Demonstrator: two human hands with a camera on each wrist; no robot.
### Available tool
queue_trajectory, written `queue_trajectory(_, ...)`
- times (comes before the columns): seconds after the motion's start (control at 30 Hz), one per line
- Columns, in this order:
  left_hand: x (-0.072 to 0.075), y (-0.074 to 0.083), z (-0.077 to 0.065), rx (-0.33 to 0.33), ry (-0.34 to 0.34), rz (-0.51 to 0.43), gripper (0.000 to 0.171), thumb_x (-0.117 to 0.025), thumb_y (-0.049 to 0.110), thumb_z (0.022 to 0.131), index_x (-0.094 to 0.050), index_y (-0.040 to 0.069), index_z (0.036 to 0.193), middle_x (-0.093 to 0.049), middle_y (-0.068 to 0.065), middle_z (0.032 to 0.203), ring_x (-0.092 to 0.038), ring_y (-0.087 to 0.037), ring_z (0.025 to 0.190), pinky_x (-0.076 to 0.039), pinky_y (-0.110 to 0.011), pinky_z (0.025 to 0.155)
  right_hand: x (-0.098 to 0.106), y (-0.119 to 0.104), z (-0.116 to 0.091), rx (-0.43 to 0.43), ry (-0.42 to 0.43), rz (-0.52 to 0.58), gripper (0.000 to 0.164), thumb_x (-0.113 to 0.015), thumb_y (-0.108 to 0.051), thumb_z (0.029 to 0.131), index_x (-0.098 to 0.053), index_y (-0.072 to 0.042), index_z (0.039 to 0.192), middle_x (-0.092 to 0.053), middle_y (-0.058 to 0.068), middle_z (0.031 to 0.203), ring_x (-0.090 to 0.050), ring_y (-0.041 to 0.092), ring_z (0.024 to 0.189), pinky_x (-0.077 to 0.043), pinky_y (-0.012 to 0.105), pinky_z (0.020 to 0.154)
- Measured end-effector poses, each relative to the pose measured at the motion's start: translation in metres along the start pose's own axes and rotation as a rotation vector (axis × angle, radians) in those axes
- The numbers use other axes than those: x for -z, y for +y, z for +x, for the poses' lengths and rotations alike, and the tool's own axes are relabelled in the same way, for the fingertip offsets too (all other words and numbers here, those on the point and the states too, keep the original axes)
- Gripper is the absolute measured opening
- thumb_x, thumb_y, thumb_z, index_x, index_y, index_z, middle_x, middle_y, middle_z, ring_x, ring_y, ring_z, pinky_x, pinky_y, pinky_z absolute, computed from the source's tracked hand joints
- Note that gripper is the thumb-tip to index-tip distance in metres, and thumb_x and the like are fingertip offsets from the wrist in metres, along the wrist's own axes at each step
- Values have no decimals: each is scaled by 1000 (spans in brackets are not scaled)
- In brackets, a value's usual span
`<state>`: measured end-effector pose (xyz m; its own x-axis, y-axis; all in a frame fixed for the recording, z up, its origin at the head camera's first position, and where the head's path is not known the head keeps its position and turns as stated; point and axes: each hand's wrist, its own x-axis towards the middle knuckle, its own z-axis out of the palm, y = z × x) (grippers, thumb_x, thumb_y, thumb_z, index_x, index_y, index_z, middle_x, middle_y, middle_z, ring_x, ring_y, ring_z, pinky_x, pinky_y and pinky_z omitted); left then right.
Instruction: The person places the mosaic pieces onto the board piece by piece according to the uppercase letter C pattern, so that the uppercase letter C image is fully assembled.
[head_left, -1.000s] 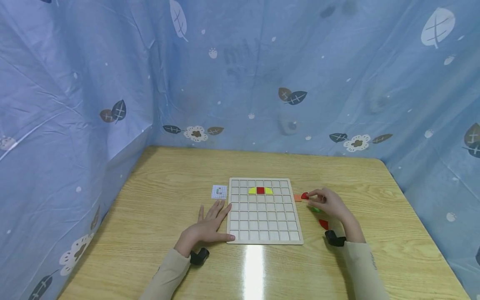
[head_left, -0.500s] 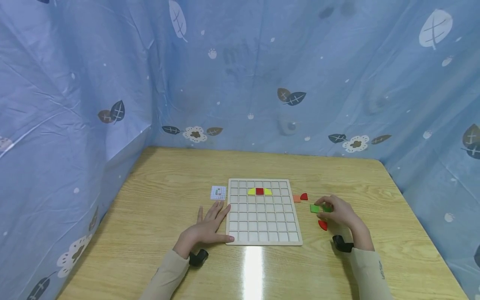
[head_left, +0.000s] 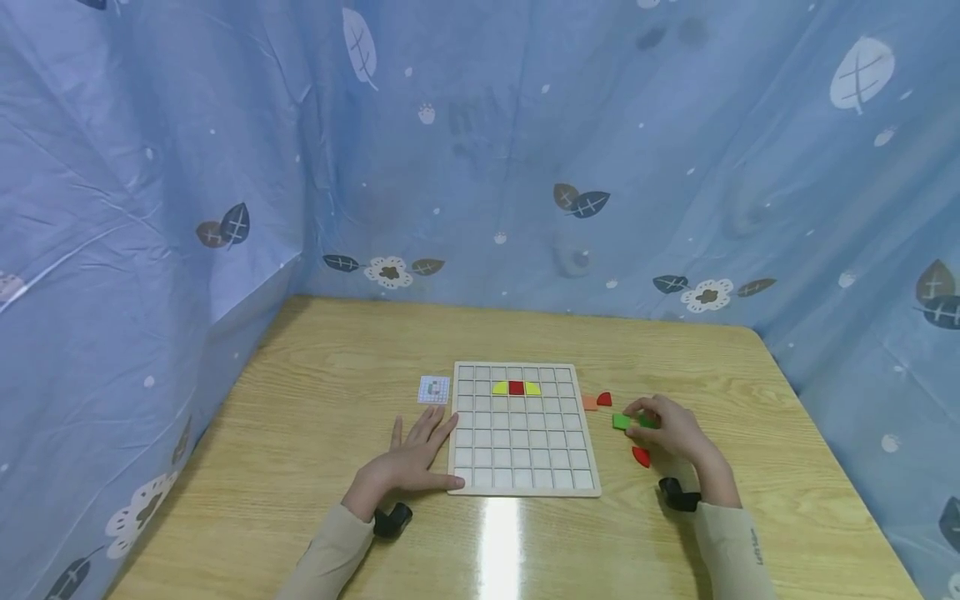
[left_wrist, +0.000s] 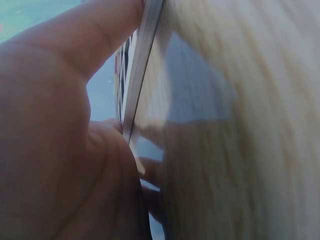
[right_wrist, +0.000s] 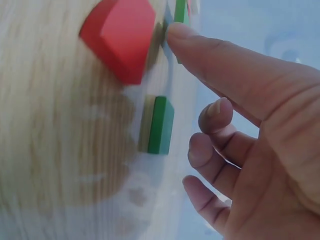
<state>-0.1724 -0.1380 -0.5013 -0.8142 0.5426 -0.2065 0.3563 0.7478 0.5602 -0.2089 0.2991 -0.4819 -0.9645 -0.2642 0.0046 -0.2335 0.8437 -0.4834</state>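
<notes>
My left hand (head_left: 408, 465) lies with fingers spread at the left edge of a pale gridded board (head_left: 525, 489), thumb on its lower left corner. The board holds a red square tile (head_left: 516, 388) between two yellow quarter-round tiles (head_left: 500, 389). Right of the board, my right hand (head_left: 671, 429) pinches a green square tile (head_left: 620, 422) low over the table between thumb and index finger; in the right wrist view the thumb covers part of it. A second green tile (right_wrist: 161, 125) lies beneath the palm. Nearer me is a red quarter-round tile (head_left: 641, 457).
An orange square tile (head_left: 590, 403) and another red quarter-round tile (head_left: 604, 399) lie beside the board's right edge. A small card (head_left: 433, 389) with a printed grid pattern lies left of the board. A blue patterned curtain (head_left: 480, 167) borders the table (head_left: 360, 342).
My right hand has moved from the red quarter-round tile near the orange one to the green square tile, which has shifted slightly left. The left hand stays at the board.
</notes>
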Motion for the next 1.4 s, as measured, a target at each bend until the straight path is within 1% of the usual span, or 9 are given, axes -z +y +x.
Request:
queue_trajectory(0.23,0,1,0,26,3,27,98,-60,61,79,-11,16,150,-1,-12,156,7,-31,143,13,-64,105,-2,-7,1,47,54,-7,23,-72,-23,80,-67,-15,101,-44,-2,71,-34,12,62,-27,26,54)
queue_trajectory(0.37,1,1,0,25,6,26,97,-60,60,79,-11,16,150,-1,-12,156,6,-31,143,13,-64,105,-4,-12,4,92,74,26,24,-73,-22,80,-68,-14,101,-46,-1,72,-36,11,64,-29,25,55)
queue_trajectory(0.47,0,0,1,26,7,29,97,-60,61,79,-11,17,150,-1,-12,156,6,-31,143,13,-63,105,-6,-18,6,106,76,65,24,-74,-22,79,-68,-16,102,-46,-1,73,-37,12,64,-31,24,55)
queue_trajectory(0.63,0,0,1,32,6,35,97,-59,62,79,-11,17,150,-1,-11,156,6,-30,143,13,-63,105,-10,-29,9,115,84,83,23,-74,-22,78,-68,-19,100,-45,-2,72,-37,12,65,-32,25,56)
queue_trajectory(0.77,0,0,1,29,1,34,97,-59,62,79,-11,17,150,-1,-12,156,6,-31,143,13,-63,105,-15,-36,12,136,96,87,23,-75,-21,77,-68,-17,99,-48,-1,74,-38,12,65,-34,25,56)
queue_trajectory(0.97,-1,-1,2,18,-2,10,99,-60,60,79,-10,15,150,0,-13,156,7,-32,142,16,-63,104,-22,-43,17,140,96,77,28,-76,-21,76,-69,-14,103,-52,-1,76,-41,11,66,-37,25,57)
queue_trajectory(1.17,-4,-5,4,18,-3,24,100,-58,64,78,-7,18,151,3,-9,157,10,-28,143,19,-59,104,-27,-53,21,151,109,69,25,-77,-19,75,-70,-15,99,-54,1,76,-42,11,66,-37,25,57)
queue_trajectory(1.23,-5,-6,4,11,6,13,101,-58,65,77,-9,17,151,1,-10,157,9,-29,143,19,-60,104,-28,-58,23,152,101,77,24,-76,-19,76,-69,-15,99,-55,2,78,-43,10,66,-37,25,58)
queue_trajectory(1.4,-5,-4,3,14,2,9,101,-58,65,77,-9,17,151,2,-10,157,9,-29,143,20,-59,104,-35,-69,29,146,81,87,24,-76,-21,76,-69,-16,98,-50,3,75,-38,11,65,-32,24,56)
